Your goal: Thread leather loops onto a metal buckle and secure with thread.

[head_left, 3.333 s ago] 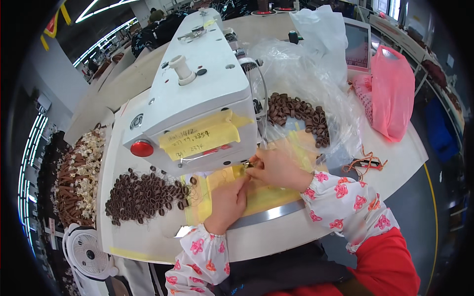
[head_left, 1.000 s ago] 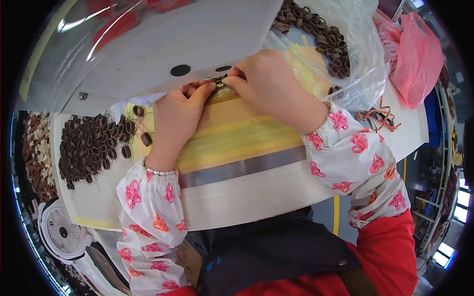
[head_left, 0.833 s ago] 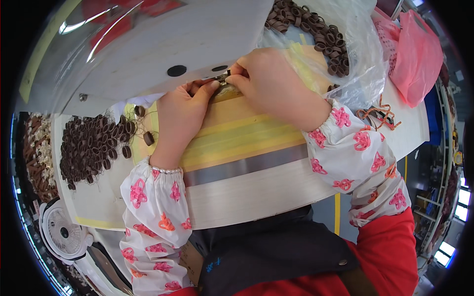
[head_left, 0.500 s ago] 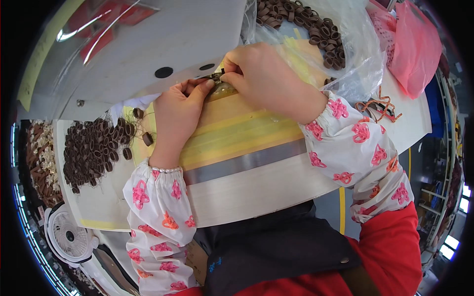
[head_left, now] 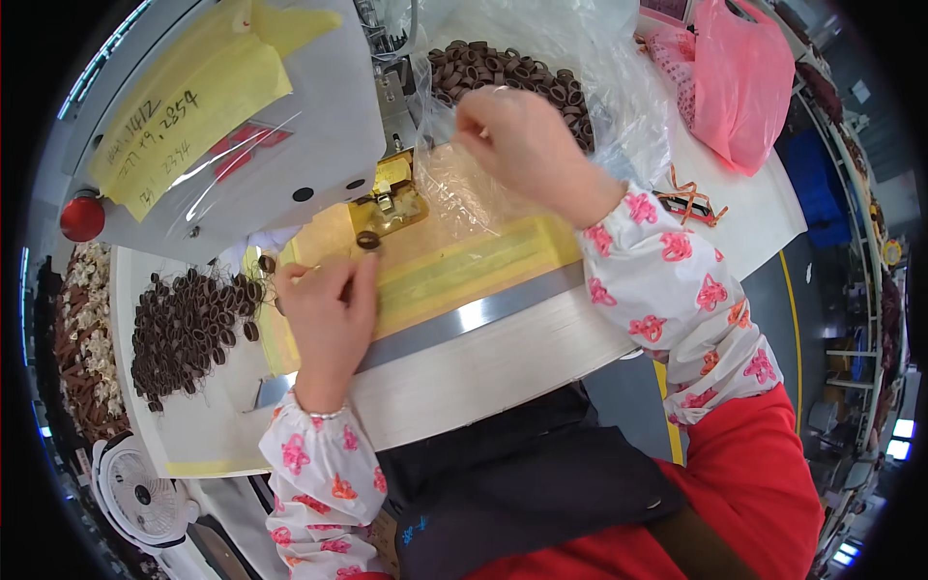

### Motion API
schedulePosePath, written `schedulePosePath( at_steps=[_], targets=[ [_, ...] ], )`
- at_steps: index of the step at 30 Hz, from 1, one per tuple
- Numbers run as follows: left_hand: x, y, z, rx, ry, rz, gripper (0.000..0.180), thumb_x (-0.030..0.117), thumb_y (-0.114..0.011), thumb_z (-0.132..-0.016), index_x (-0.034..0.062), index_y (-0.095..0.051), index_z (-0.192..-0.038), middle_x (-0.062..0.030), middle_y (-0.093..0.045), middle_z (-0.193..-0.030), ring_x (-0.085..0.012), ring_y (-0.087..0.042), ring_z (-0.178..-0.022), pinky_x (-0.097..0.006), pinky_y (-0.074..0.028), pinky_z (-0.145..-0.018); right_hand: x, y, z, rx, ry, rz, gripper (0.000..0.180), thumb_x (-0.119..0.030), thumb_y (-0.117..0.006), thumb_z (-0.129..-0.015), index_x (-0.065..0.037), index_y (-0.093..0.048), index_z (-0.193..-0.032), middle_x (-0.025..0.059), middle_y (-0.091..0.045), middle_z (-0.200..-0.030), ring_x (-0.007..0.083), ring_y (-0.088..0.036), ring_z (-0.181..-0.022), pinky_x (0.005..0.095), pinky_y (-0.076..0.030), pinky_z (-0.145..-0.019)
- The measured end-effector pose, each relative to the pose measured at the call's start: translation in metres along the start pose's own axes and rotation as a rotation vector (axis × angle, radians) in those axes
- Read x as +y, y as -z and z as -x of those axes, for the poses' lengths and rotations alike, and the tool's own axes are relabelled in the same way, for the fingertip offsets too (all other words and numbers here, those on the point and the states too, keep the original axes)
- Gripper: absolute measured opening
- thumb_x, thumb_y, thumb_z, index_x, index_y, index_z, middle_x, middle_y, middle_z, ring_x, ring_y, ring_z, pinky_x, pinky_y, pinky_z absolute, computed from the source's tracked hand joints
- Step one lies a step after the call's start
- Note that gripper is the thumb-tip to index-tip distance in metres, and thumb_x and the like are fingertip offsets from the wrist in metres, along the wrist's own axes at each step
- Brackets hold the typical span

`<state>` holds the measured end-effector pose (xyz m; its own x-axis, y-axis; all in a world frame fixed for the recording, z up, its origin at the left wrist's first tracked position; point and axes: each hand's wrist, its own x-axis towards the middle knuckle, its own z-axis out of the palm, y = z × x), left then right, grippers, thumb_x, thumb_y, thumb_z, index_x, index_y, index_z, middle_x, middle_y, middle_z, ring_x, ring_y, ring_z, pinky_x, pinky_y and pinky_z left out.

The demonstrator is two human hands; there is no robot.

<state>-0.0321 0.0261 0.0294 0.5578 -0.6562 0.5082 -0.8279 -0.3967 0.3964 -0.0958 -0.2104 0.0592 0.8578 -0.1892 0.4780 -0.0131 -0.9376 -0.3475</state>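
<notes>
My left hand (head_left: 327,314) is closed, in front of a sewing machine's work area. At the tip of its thumb is a small brown fabric loop (head_left: 368,240); the exact grip on it is hard to see. My right hand (head_left: 536,150) is raised over clear plastic, its fingers curled together and anything between them hidden. Behind that hand a heap of brown loops (head_left: 474,68) lies on the plastic bag (head_left: 619,87). The machine's metal clamp (head_left: 387,201) and yellow-lit plate show between my hands.
The grey machine head (head_left: 319,126) with a red knob (head_left: 83,217) fills the upper left. Loops with loose threads (head_left: 188,324) are piled at left. A pink bag (head_left: 739,87) and orange cord (head_left: 688,203) lie right. A white fan (head_left: 140,488) stands lower left.
My hands have parted from the clamp area: the left drew back toward me, the right rose over the plastic. The view has shifted, showing more of the machine head.
</notes>
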Motion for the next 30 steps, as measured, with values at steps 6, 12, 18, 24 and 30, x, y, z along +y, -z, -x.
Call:
schedulePosePath(
  at_steps=[6,12,18,24,30],
  targets=[
    [-0.058,0.043,0.026,-0.008,0.177,-0.138,0.012,0.015,-0.063,-0.078,0.0052,-0.059,-0.071,-0.0019,-0.054,-0.062,-0.0177,-0.046,-0.058,-0.033,-0.032,-0.072,0.075,0.026,-0.006,-0.090,-0.182,0.481,0.017,-0.006,-0.058,-0.071,-0.004,-0.059,-0.088,0.0139,-0.060,-0.085,0.0332,-0.058,-0.080,0.0414,-0.046,-0.069],
    [-0.019,0.028,0.001,0.005,0.016,-0.109,0.024,0.010,-0.056,-0.081,-0.0005,-0.058,-0.103,-0.0146,-0.057,-0.096,-0.0282,-0.051,-0.090,-0.036,-0.037,-0.080,0.091,0.021,-0.005,-0.125,-0.171,0.533,0.019,-0.004,-0.052,-0.071,-0.005,-0.059,-0.089,0.0139,-0.060,-0.087,0.0331,-0.057,-0.083,0.0417,-0.046,-0.070],
    [-0.005,-0.027,-0.021,0.051,0.091,-0.017,0.020,0.010,-0.053,-0.083,-0.0050,-0.050,-0.097,-0.0202,-0.054,-0.088,-0.0345,-0.050,-0.089,-0.041,-0.040,-0.075,0.055,0.025,-0.017,0.053,0.039,0.260,0.017,-0.005,-0.053,-0.071,-0.001,-0.059,-0.087,0.0151,-0.060,-0.073,0.0275,-0.059,-0.066,0.0347,-0.048,-0.060],
    [-0.017,-0.030,-0.023,-0.040,0.148,-0.111,0.016,0.014,-0.056,-0.083,-0.0017,-0.052,-0.087,-0.0142,-0.055,-0.073,-0.0295,-0.054,-0.066,-0.036,-0.043,-0.058,-0.035,-0.027,0.005,-0.173,0.080,-0.486,0.017,-0.001,-0.057,-0.070,0.004,-0.059,-0.087,0.0106,-0.059,-0.069,0.0178,-0.058,-0.060,0.0282,-0.047,-0.055],
    [-0.004,-0.014,-0.025,-0.219,0.368,0.469,0.019,0.018,-0.058,-0.083,-0.0011,-0.056,-0.087,-0.0126,-0.059,-0.071,-0.0193,-0.057,-0.061,-0.026,-0.043,-0.058,-0.049,-0.043,0.015,-0.170,-0.005,-0.576,0.026,-0.002,-0.057,-0.068,0.001,-0.049,-0.093,0.0150,-0.057,-0.072,0.0300,-0.058,-0.065,0.0367,-0.047,-0.056]
  ],
)
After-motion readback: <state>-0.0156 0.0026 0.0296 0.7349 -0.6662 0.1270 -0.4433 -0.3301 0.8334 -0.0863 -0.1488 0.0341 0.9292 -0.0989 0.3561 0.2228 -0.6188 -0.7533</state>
